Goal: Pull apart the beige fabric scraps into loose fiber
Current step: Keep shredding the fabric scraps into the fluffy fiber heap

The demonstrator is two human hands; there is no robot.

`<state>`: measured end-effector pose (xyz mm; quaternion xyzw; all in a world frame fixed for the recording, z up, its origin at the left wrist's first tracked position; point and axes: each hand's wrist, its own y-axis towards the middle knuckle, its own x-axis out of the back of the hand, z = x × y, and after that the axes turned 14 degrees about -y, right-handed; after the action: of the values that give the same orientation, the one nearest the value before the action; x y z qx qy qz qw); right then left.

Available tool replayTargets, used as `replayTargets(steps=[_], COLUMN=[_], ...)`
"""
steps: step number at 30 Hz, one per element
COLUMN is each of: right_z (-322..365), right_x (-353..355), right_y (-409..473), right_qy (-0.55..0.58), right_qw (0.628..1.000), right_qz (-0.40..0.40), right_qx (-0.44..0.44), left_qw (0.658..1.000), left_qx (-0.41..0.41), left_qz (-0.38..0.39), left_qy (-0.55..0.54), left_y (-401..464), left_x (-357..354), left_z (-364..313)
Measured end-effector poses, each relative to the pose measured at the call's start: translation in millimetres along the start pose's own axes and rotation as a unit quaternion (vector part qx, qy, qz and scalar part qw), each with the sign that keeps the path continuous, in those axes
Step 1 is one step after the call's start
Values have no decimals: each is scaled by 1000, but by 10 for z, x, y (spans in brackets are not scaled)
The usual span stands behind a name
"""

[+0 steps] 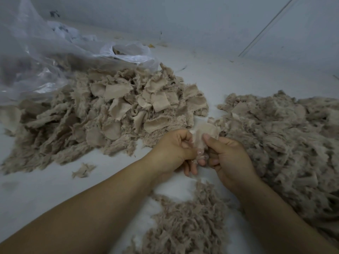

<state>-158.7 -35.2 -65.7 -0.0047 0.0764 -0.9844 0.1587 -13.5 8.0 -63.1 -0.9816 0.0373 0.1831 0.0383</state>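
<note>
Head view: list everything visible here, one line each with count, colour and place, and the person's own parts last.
Scrap pile: one, beige, left-centre on the surface, flat squares on top, frayed at its edges.
Fibre heap: one, beige-grey, right side, running to the frame edge.
Smaller fibre heap: one, beige-grey, bottom centre between the forearms.
Stray tuft: one, beige, alone below the scrap pile.
Held scrap: one, pale beige, between the two hands, partly frayed.
Plastic bag: one, clear, upper left, its edge lying over the scrap pile.
Work surface: one, white, under everything.
Left hand: pinches the held scrap's left side.
Right hand: pinches its right side.
</note>
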Motion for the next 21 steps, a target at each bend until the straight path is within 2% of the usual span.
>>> replayTargets(steps=[2,7,10,12,16,18,21], right_z=[-16,7,4,8,20,17,20], right_x=[-2,19,23,15,11,6,-7], right_y=[16,23,10,2,10,5,-13], right_qy=[-6,17,4,-12,-26,-35,-47], right_qw=[1000,999,1000,1000,999,999,997], right_qz=[-27,-30,-17,-4,12,26,42], right_qx=[1,-8,-5,0,18,29,42], left_qw=[999,974,959,968,999,999,999], left_qx=[22,101,141,134,45,31,26], left_qz=[39,195,232,196,-6,-36,-37], left_qy=[-16,58,78,77,17,-16,-13], left_y=[-15,-81,-121,-123,-43,-21,-30], left_x=[40,152,178,158,76,24,15], left_z=[-32,-110,-180,-182,-66,-34,-8])
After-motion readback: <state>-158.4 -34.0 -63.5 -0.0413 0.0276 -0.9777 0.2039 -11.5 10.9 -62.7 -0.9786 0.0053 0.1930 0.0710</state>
